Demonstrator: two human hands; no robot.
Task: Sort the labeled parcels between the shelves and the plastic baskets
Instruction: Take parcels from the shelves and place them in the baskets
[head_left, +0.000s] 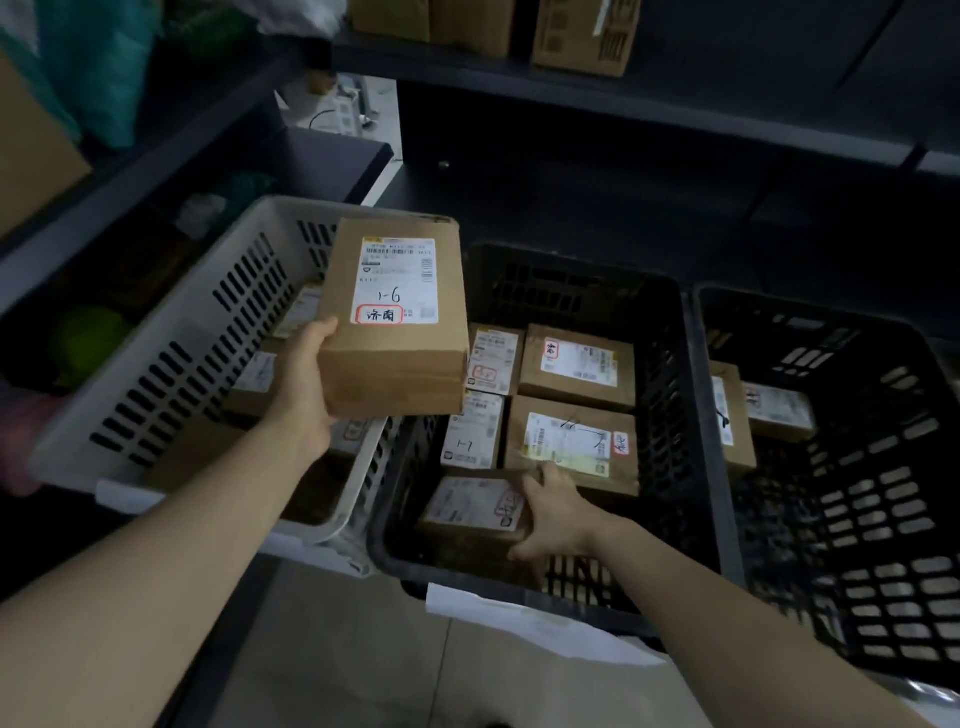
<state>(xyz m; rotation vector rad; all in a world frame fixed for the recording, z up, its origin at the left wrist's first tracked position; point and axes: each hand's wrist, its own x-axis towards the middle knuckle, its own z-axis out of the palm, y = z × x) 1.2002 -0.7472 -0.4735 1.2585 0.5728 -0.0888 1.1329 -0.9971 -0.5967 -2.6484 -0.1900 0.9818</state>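
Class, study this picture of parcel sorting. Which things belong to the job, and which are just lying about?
Belongs to the job:
parcel marked 1-6, held by the left hand
front parcel, gripped by the right hand
white basket
middle black basket
right black basket

Lying about:
white cabled item behind the shelves
yellow-green object, lower left

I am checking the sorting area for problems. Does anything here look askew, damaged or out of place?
The white basket sits askew, turned at an angle to the middle black basket, and its near corner seems to overlap that basket's rim. The paper strip on the black basket's front rim looks crumpled. The parcels look intact.
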